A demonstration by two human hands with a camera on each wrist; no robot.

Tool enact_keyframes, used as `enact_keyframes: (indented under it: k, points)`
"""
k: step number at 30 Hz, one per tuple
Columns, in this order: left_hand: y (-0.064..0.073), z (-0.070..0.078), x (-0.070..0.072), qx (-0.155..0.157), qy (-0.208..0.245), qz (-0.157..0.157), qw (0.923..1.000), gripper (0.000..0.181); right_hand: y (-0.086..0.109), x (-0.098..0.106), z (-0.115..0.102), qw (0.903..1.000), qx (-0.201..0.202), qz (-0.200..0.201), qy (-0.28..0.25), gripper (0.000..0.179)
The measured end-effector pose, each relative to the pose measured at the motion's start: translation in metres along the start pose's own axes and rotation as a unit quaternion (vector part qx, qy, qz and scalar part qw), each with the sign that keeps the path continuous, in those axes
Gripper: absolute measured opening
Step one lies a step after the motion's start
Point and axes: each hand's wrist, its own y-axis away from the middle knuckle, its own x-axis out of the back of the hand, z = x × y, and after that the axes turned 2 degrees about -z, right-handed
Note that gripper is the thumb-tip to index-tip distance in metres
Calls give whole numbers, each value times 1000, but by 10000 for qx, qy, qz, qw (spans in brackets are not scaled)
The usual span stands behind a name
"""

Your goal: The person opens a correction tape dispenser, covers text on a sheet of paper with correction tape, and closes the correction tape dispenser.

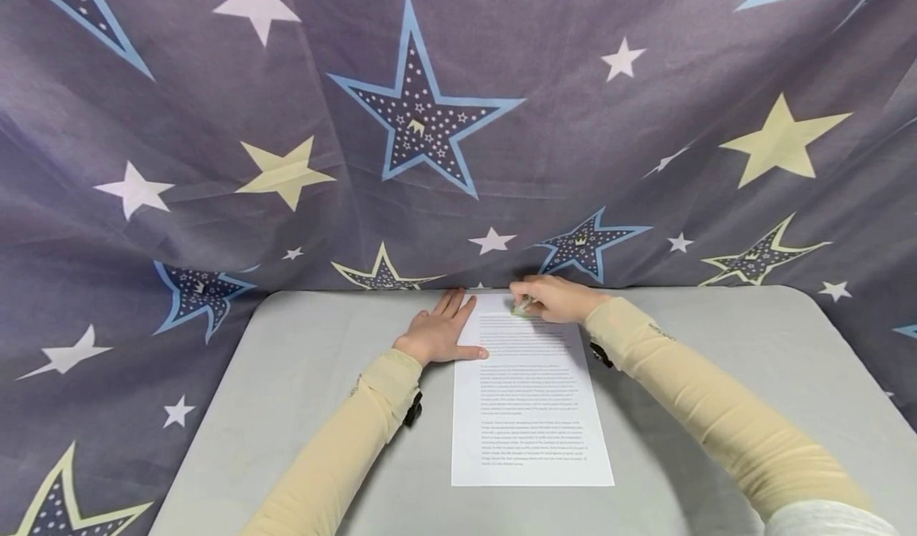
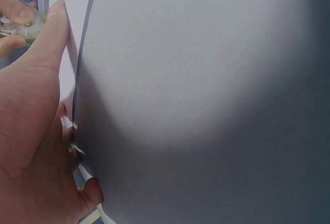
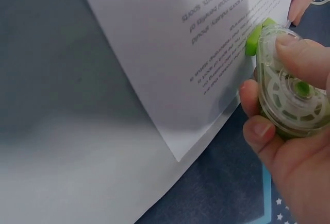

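A sheet of printed paper point(image 1: 533, 416) lies lengthwise on the grey table. My left hand point(image 1: 435, 337) rests on the paper's upper left edge, its fingers straight and pointing away, the thumb out over the margin. Near the top lines of text my right hand point(image 1: 560, 299) holds a clear and green correction tape dispenser point(image 3: 291, 87). In the right wrist view, thumb and fingers grip its round body, and its green tip point(image 3: 252, 39) is at the printed side of the sheet. Whether the tip touches the paper I cannot tell.
The grey table point(image 1: 301, 408) runs back to a dark curtain point(image 1: 573, 146) printed with stars, which hangs just behind its far edge. The top of the paper lies close to that edge. Both forearms come in from the front.
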Motion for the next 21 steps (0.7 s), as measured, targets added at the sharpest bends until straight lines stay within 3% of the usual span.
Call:
enact_keyframes:
  k: [21]
  points:
    - [-8,-6,-7,4,14,41,10000,110,13,2,9,9998,-19,170,29,26]
